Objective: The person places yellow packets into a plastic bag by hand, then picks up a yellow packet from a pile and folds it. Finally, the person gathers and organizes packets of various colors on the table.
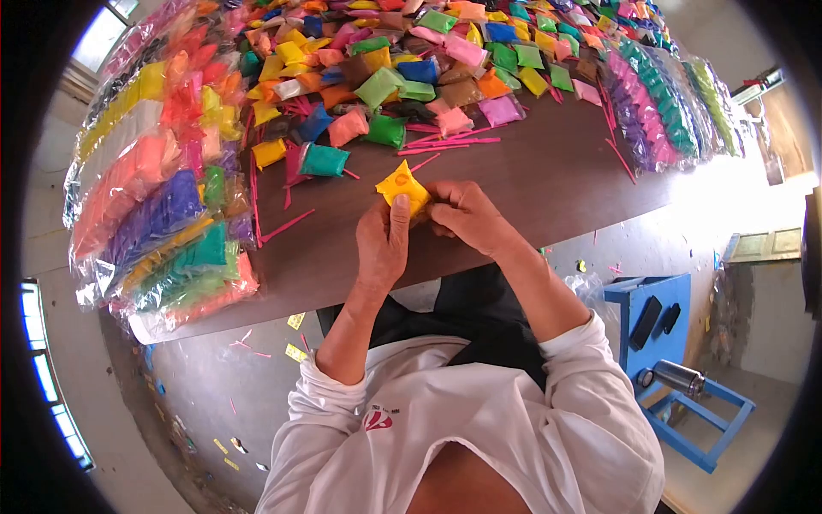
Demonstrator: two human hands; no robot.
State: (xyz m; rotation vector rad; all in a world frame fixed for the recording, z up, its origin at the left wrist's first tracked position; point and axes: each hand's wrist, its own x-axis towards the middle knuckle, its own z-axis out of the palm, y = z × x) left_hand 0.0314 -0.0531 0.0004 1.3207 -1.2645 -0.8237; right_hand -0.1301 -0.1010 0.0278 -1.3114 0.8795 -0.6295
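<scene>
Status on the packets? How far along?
Seemingly done: clear bags of colour-sorted packets line the left edge of the table, with further bags on the right. In hand: one yellow packet, pinched between left hand and right hand. Left: a big loose heap of mixed packets and scattered pink sticks. Likely far from finished.

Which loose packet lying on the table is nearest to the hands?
The teal packet, just up-left of the yellow packet held by the left hand and right hand; all other loose packets lie farther back.
</scene>
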